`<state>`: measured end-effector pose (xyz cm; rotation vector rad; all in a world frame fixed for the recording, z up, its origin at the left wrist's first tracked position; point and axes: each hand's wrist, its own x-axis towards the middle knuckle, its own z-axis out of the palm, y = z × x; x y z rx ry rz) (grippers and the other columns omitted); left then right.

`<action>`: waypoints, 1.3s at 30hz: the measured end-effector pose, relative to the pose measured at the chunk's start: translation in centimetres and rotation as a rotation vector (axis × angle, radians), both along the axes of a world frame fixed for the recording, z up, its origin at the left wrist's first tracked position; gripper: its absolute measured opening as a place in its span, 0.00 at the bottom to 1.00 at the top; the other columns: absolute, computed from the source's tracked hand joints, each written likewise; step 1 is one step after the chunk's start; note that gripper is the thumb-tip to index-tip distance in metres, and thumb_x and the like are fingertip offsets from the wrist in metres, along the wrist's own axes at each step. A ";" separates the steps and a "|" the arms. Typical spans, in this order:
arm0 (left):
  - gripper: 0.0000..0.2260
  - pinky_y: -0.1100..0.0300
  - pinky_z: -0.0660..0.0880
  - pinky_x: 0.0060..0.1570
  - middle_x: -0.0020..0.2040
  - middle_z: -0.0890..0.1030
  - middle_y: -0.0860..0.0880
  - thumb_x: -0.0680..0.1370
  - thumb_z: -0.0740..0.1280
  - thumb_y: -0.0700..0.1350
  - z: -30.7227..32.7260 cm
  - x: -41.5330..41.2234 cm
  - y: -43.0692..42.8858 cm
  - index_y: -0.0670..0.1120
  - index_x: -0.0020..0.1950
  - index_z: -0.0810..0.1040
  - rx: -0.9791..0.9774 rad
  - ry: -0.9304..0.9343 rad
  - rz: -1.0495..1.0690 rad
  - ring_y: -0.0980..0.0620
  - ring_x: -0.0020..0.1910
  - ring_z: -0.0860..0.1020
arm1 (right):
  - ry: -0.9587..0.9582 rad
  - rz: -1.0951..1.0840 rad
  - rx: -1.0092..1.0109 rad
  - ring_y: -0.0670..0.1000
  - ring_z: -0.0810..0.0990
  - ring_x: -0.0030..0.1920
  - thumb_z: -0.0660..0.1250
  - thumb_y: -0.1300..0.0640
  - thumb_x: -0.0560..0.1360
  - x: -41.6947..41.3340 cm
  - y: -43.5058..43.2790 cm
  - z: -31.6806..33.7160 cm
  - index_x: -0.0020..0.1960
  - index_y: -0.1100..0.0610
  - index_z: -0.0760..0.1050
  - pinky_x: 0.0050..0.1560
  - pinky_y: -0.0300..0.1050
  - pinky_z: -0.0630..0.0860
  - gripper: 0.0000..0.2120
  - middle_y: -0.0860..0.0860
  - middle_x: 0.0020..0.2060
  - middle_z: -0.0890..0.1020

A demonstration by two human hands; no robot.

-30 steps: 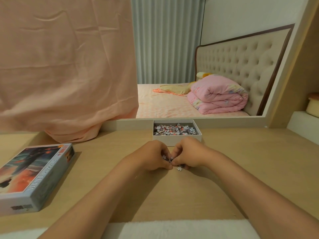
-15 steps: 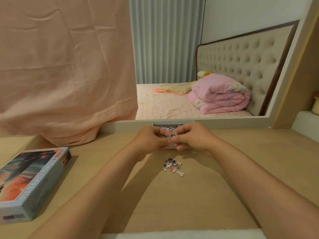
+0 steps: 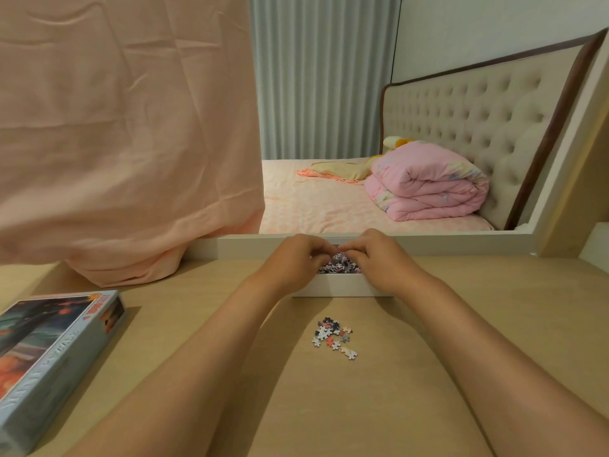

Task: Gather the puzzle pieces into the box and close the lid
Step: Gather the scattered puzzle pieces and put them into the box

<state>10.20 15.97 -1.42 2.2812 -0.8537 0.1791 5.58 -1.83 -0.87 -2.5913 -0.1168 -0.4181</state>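
Hovering over the box (image 3: 339, 288), left hand (image 3: 295, 260) and right hand (image 3: 377, 260) curl down onto its contents; whether they grip anything, I cannot tell. The loose pieces (image 3: 333, 337) lie toward the person, equally near either hand; lid (image 3: 56, 357) well left

1 box (image 3: 342, 288), 1 lid (image 3: 49, 364), L hand (image 3: 296, 260), R hand (image 3: 379, 263), approx 12 loose pcs (image 3: 333, 336).
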 end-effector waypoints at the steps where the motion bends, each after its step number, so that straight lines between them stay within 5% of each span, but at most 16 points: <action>1: 0.10 0.72 0.70 0.45 0.51 0.81 0.56 0.81 0.64 0.42 0.0 0.0 0.0 0.49 0.59 0.82 0.018 -0.019 0.005 0.60 0.48 0.78 | 0.004 -0.007 -0.010 0.55 0.78 0.53 0.63 0.57 0.81 0.0 0.0 0.0 0.62 0.53 0.81 0.54 0.46 0.73 0.13 0.52 0.49 0.77; 4: 0.12 0.58 0.73 0.55 0.58 0.81 0.51 0.82 0.63 0.45 -0.2 0.2 0.2 0.49 0.61 0.82 0.138 -0.068 0.006 0.53 0.54 0.78 | 0.031 -0.005 -0.005 0.51 0.79 0.59 0.63 0.58 0.81 -0.3 -0.1 -0.2 0.63 0.52 0.81 0.58 0.42 0.72 0.13 0.50 0.59 0.82; 7: 0.11 0.52 0.72 0.58 0.58 0.78 0.52 0.80 0.65 0.48 -0.8 0.1 0.9 0.53 0.61 0.81 0.180 -0.160 0.035 0.51 0.56 0.75 | 0.044 0.001 -0.044 0.47 0.80 0.50 0.65 0.57 0.79 -0.8 0.1 0.1 0.60 0.49 0.82 0.53 0.41 0.74 0.12 0.48 0.54 0.84; 11: 0.08 0.56 0.73 0.48 0.49 0.76 0.56 0.78 0.67 0.49 -0.7 -1.8 2.2 0.55 0.56 0.81 0.090 -0.240 0.053 0.58 0.44 0.72 | 0.018 0.063 -0.056 0.40 0.77 0.39 0.69 0.57 0.75 -2.3 0.7 1.3 0.47 0.45 0.84 0.45 0.39 0.72 0.09 0.41 0.43 0.82; 14: 0.06 0.54 0.76 0.45 0.43 0.78 0.57 0.76 0.65 0.47 -0.2 -4.0 3.1 0.55 0.49 0.81 0.136 -0.182 -0.002 0.58 0.40 0.75 | 0.226 0.180 -0.036 0.41 0.80 0.36 0.73 0.56 0.72 -3.9 1.8 2.0 0.48 0.47 0.85 0.42 0.38 0.76 0.06 0.44 0.39 0.84; 19: 0.20 0.55 0.73 0.56 0.53 0.74 0.56 0.72 0.66 0.60 -1.0 -6.1 4.2 0.56 0.62 0.77 0.493 0.032 -0.071 0.53 0.53 0.75 | 0.509 0.186 -0.380 0.47 0.80 0.43 0.79 0.43 0.65 -6.2 3.1 1.3 0.51 0.51 0.79 0.47 0.44 0.76 0.20 0.45 0.43 0.81; 22: 0.25 0.57 0.67 0.63 0.58 0.69 0.53 0.72 0.67 0.61 -2.0 -6.8 4.2 0.56 0.67 0.75 0.524 0.041 -0.115 0.55 0.60 0.68 | 0.497 0.172 -0.315 0.47 0.80 0.46 0.78 0.45 0.68 -6.9 3.0 0.3 0.63 0.55 0.78 0.51 0.43 0.77 0.28 0.47 0.46 0.82; 25: 0.19 0.64 0.66 0.52 0.55 0.72 0.50 0.75 0.70 0.54 -2.4 -7.2 3.7 0.53 0.65 0.78 0.421 -0.013 -0.167 0.57 0.51 0.71 | 0.417 0.156 -0.206 0.39 0.74 0.34 0.77 0.49 0.70 -7.1 3.1 0.0 0.58 0.51 0.83 0.36 0.32 0.67 0.18 0.41 0.34 0.78; 28: 0.14 0.62 0.67 0.46 0.50 0.74 0.49 0.75 0.71 0.52 -2.5 -7.1 3.4 0.51 0.60 0.82 0.403 -0.036 -0.165 0.55 0.44 0.73 | 0.340 0.127 -0.188 0.41 0.76 0.38 0.77 0.50 0.71 -7.0 3.4 -0.3 0.54 0.50 0.85 0.35 0.28 0.66 0.12 0.40 0.35 0.79; 34: 0.27 0.62 0.71 0.50 0.55 0.73 0.52 0.71 0.73 0.60 -1.5 -7.1 4.5 0.52 0.68 0.75 0.407 0.061 -0.128 0.55 0.48 0.76 | 0.382 0.108 -0.109 0.37 0.76 0.35 0.79 0.49 0.68 -6.9 2.8 0.2 0.53 0.51 0.84 0.42 0.37 0.72 0.15 0.40 0.36 0.80; 37: 0.22 0.60 0.72 0.54 0.56 0.72 0.50 0.73 0.71 0.58 -1.1 -7.0 5.0 0.51 0.64 0.78 0.539 0.041 -0.124 0.53 0.48 0.74 | 0.425 0.118 -0.156 0.37 0.72 0.33 0.80 0.45 0.66 -6.9 2.9 0.1 0.49 0.49 0.82 0.37 0.34 0.68 0.15 0.40 0.33 0.75; 39: 0.16 0.57 0.73 0.52 0.52 0.75 0.45 0.75 0.71 0.54 -1.1 -7.3 4.7 0.48 0.60 0.81 0.527 0.028 -0.140 0.51 0.47 0.74 | 0.401 0.125 -0.153 0.37 0.71 0.33 0.80 0.46 0.67 -6.8 3.4 -0.3 0.55 0.51 0.83 0.34 0.31 0.65 0.20 0.39 0.32 0.75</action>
